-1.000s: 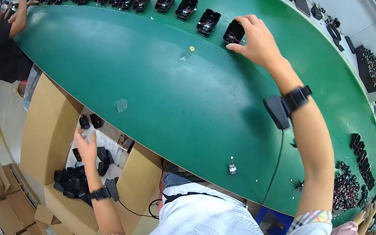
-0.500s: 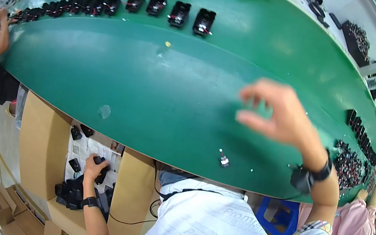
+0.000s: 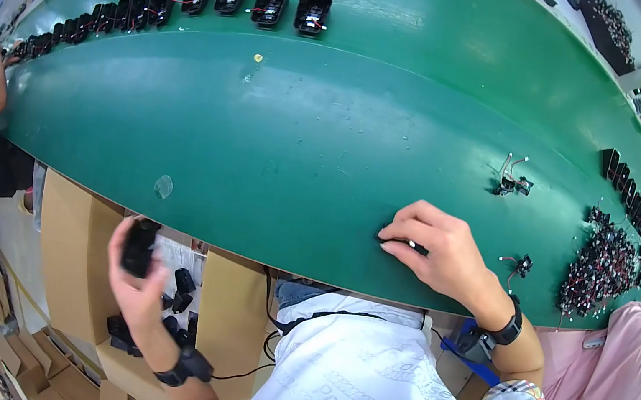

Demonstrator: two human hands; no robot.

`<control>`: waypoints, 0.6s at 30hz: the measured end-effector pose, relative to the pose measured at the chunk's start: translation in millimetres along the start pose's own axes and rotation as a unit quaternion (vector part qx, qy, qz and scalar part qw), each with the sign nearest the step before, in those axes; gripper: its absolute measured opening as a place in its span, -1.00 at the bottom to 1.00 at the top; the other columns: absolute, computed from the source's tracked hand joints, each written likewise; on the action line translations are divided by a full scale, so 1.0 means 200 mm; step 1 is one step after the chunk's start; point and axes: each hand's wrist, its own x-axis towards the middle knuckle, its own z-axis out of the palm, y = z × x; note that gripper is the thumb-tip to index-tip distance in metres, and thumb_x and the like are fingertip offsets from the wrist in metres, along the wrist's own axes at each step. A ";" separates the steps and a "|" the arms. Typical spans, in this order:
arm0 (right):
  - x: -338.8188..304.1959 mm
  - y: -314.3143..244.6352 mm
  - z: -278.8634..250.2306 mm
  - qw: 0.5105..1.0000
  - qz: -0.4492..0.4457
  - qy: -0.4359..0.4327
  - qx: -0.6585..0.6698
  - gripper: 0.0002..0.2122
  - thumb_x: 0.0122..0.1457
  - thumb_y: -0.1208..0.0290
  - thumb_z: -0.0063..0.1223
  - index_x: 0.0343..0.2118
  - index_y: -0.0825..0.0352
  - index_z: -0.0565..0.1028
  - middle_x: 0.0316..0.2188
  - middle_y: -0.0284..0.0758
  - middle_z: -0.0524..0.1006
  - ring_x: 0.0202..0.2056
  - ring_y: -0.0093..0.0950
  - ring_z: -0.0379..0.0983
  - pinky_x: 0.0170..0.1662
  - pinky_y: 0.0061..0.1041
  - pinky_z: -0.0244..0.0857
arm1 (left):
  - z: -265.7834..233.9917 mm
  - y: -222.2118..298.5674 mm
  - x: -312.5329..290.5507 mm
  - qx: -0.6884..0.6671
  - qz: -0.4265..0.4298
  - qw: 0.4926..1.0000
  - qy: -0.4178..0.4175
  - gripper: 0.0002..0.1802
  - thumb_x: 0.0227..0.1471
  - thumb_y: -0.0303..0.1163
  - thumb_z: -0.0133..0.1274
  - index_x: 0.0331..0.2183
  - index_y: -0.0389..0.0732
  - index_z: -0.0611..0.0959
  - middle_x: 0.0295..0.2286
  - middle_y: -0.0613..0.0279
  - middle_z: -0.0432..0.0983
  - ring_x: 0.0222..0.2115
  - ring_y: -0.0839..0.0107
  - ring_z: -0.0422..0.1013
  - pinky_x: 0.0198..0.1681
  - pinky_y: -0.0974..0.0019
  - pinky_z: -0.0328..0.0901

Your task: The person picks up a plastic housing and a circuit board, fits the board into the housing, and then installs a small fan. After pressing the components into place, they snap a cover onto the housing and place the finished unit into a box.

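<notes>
Slackening could drop the black case (image 3: 139,246) your left hand (image 3: 141,299) clamps at eight o'clock or small part (image 3: 398,241) your right hand (image 3: 449,254) pinches.

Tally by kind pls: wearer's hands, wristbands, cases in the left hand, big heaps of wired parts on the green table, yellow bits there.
Hands: 2 (left hand, right hand)
Black wristbands: 2
Black case in left hand: 1
Heap of wired parts: 1
Yellow bit: 1
Total: 7
</notes>
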 end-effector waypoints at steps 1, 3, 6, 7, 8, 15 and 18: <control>-0.02 0.02 0.01 1.000 -0.002 0.005 0.000 -0.89 0.03 0.56 0.32 -0.35 0.32 0.64 -0.36 -0.33 0.57 -0.39 -0.43 0.56 -0.35 -0.49 0.47 | 0.22 0.15 -0.02 -0.038 0.013 0.998 -0.052 -0.21 -0.21 -0.54 0.23 0.15 -0.29 0.41 0.07 0.18 0.39 -0.04 0.46 0.39 -0.06 0.43 0.34; -0.05 0.06 0.02 1.000 -0.001 0.013 -0.001 -0.89 0.02 0.56 0.32 -0.35 0.32 0.65 -0.36 -0.33 0.57 -0.38 -0.44 0.56 -0.34 -0.50 0.47 | 0.48 0.18 -0.03 -0.112 -0.030 0.983 -0.144 -0.27 -0.19 -0.58 0.28 0.10 -0.29 0.45 0.08 0.10 0.38 0.01 0.38 0.37 -0.04 0.37 0.36; -0.06 0.07 0.02 0.999 -0.025 0.024 0.009 -0.87 0.02 0.58 0.31 -0.33 0.32 0.65 -0.35 -0.34 0.58 -0.37 -0.45 0.57 -0.33 -0.50 0.48 | 0.77 0.17 -0.01 -0.175 -0.017 0.946 -0.273 -0.33 -0.13 -0.64 0.28 0.08 -0.35 0.46 0.08 0.03 0.33 0.07 0.30 0.36 0.10 0.24 0.34; -0.06 0.06 0.02 0.999 -0.024 0.039 0.007 -0.88 0.01 0.60 0.31 -0.36 0.32 0.65 -0.35 -0.34 0.59 -0.37 -0.44 0.57 -0.32 -0.49 0.48 | 0.83 0.16 -0.01 -0.179 -0.003 0.944 -0.279 -0.32 -0.12 -0.64 0.29 0.08 -0.35 0.46 0.09 0.03 0.31 0.08 0.30 0.35 0.11 0.25 0.33; -0.06 0.05 0.02 0.998 -0.023 0.055 0.006 -0.89 0.00 0.62 0.31 -0.38 0.33 0.65 -0.36 -0.33 0.60 -0.36 -0.43 0.57 -0.31 -0.47 0.47 | 0.88 0.12 -0.01 -0.182 0.011 0.941 -0.284 -0.32 -0.12 -0.64 0.30 0.09 -0.36 0.45 0.10 0.04 0.30 0.08 0.30 0.35 0.11 0.25 0.33; -0.08 -0.06 -0.05 0.979 -0.120 0.158 0.052 -0.76 -0.14 0.69 0.38 -0.41 0.28 0.58 -0.42 -0.39 0.67 -0.39 -0.46 0.54 -0.29 -0.51 0.39 | 0.97 0.02 -0.08 -0.234 -0.067 0.899 -0.364 -0.29 -0.04 -0.30 0.38 0.09 -0.32 0.46 -0.16 0.20 0.52 -0.12 0.42 0.49 -0.05 0.37 0.41; -0.07 -0.10 -0.06 0.976 -0.147 0.148 0.070 -0.77 -0.13 0.68 0.38 -0.40 0.27 0.58 -0.42 -0.39 0.68 -0.40 -0.48 0.52 -0.30 -0.53 0.38 | 1.00 0.06 -0.07 -0.314 -0.092 0.859 -0.393 -0.17 0.09 0.11 0.21 0.12 -0.36 0.41 -0.26 0.26 0.52 -0.27 0.51 0.52 -0.18 0.41 0.44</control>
